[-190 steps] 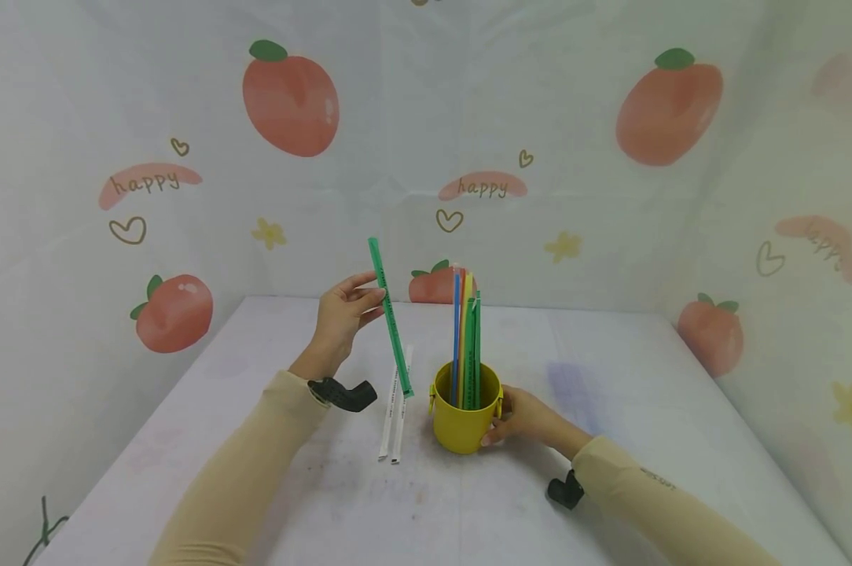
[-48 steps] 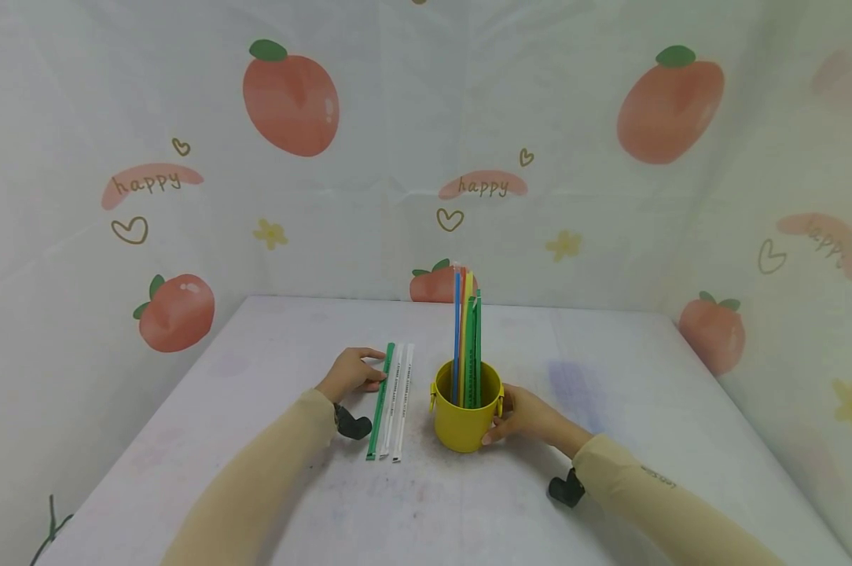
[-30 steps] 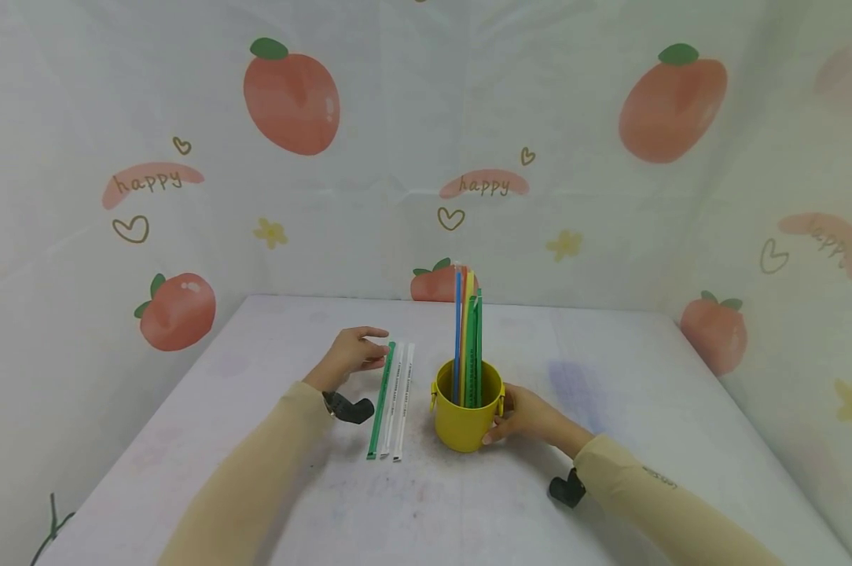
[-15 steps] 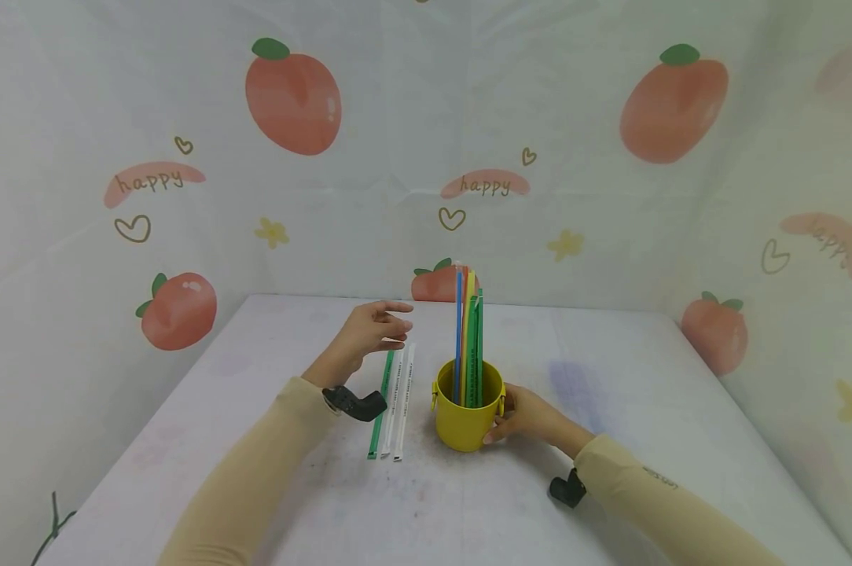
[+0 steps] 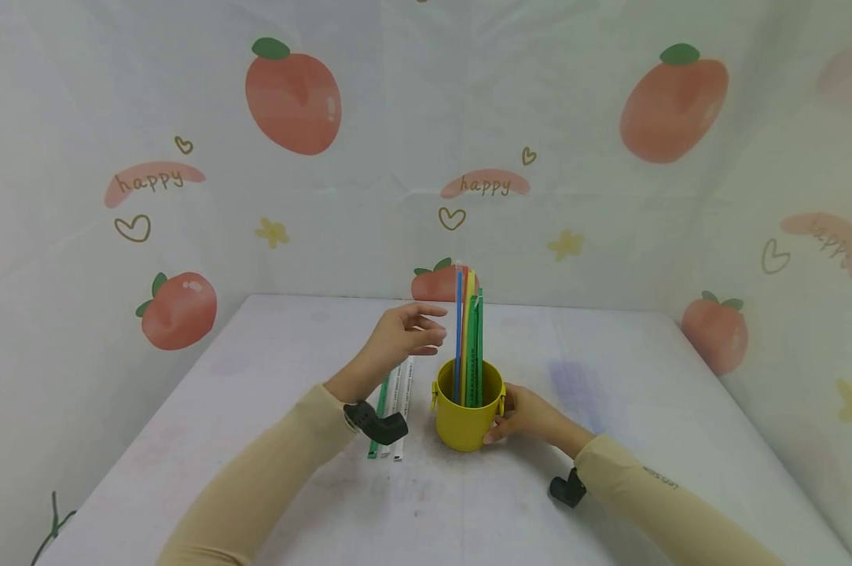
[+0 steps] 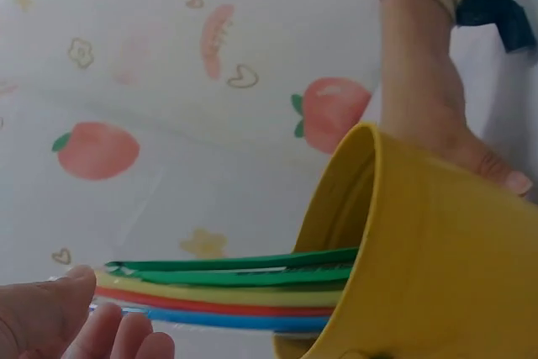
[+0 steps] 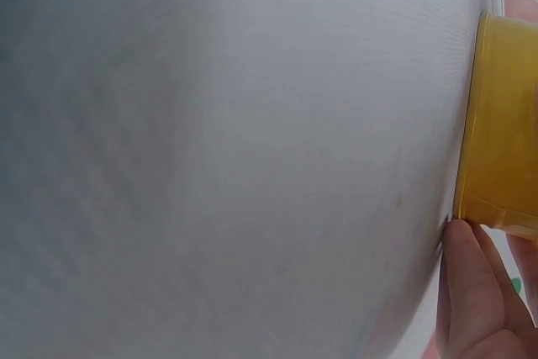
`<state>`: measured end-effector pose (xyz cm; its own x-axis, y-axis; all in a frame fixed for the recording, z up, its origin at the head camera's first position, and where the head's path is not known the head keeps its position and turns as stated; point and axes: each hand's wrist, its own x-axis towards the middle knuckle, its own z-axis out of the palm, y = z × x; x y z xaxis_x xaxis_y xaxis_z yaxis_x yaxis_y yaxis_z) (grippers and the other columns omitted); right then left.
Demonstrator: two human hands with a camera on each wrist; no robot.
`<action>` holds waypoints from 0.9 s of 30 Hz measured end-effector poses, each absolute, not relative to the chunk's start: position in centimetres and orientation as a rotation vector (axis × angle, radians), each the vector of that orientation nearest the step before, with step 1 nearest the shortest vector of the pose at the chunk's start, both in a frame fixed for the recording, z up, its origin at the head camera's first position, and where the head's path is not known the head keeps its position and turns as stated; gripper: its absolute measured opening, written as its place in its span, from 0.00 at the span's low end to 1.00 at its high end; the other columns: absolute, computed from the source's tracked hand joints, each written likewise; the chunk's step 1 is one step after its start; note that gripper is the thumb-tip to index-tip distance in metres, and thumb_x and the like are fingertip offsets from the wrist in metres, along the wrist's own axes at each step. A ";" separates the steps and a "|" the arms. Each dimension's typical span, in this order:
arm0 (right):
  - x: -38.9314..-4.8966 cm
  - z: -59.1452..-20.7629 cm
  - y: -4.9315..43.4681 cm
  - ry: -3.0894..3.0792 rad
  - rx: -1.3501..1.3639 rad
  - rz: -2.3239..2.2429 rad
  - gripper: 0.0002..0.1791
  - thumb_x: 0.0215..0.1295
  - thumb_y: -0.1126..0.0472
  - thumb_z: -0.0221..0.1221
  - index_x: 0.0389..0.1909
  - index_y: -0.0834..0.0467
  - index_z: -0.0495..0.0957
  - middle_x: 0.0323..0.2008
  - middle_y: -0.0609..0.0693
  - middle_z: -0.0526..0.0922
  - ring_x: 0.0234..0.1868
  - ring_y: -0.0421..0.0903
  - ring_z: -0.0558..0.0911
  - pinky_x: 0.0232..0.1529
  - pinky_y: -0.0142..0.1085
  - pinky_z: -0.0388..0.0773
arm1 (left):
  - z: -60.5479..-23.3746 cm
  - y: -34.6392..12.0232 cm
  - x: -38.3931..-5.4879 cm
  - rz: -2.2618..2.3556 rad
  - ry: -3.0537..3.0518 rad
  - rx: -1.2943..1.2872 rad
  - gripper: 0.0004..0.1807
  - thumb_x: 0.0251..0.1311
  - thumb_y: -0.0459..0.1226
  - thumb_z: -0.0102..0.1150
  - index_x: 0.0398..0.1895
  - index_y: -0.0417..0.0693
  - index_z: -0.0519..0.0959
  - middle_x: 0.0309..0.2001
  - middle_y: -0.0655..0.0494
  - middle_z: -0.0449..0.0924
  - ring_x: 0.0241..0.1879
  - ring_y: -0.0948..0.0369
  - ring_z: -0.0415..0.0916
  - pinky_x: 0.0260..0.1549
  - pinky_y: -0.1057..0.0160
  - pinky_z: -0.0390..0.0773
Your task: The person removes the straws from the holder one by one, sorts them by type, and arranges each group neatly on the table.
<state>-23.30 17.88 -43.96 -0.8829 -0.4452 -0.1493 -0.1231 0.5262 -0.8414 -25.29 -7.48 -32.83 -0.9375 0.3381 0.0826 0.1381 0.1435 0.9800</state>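
Observation:
In the head view a small yellow bucket (image 5: 461, 431) stands upright on the table, holding a bunch of wrapped straws (image 5: 472, 354) in blue, red, yellow and green. My right hand (image 5: 532, 417) grips the bucket's right side, thumb in front. My left hand (image 5: 406, 333), fingers loosely bent with nothing in them, hovers just left of the straws' upper part. In the left wrist view its fingertips overlap the straws' ends. Beneath the left forearm lie a green wrapped straw (image 5: 372, 450) and two white wrapped straws (image 5: 406, 393), side by side and partly hidden by hand and wrist camera.
The white table (image 5: 497, 511) ends at a pale curtain (image 5: 398, 118) printed with fruit and the word happy. Black wrist cameras (image 5: 380, 424) jut from both sleeves. A thin dark green cord (image 5: 54, 523) shows at the lower left.
The left hand lowered the green straw beside the white ones, let go, then rose and moved right towards the bucket's straws. The right hand and bucket have stayed put.

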 end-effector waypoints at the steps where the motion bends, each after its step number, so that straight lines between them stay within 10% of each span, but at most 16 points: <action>1: -23.3 -44.0 17.9 2.424 -0.466 -1.294 0.39 0.39 0.55 0.79 0.54 0.61 0.73 0.39 0.48 0.79 0.38 0.45 0.74 0.39 0.33 0.72 | -32.9 -7.2 -25.2 1.909 2.251 0.477 0.19 0.61 0.33 0.63 0.56 0.42 0.76 0.42 0.45 0.80 0.40 0.55 0.82 0.44 0.56 0.84; 27: -23.4 -44.1 17.9 2.427 -0.467 -1.304 0.42 0.41 0.58 0.78 0.59 0.61 0.71 0.50 0.52 0.81 0.44 0.47 0.75 0.47 0.38 0.74 | -35.3 -3.7 -23.9 1.854 2.387 0.467 0.16 0.61 0.33 0.63 0.51 0.45 0.76 0.45 0.47 0.79 0.42 0.56 0.82 0.44 0.59 0.84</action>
<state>-23.43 17.93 -44.06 -0.8860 -0.4404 -0.1447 -0.1224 0.5233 -0.8433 -23.89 -3.75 -35.30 -0.9500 0.2885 0.1199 0.1876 0.2200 0.9573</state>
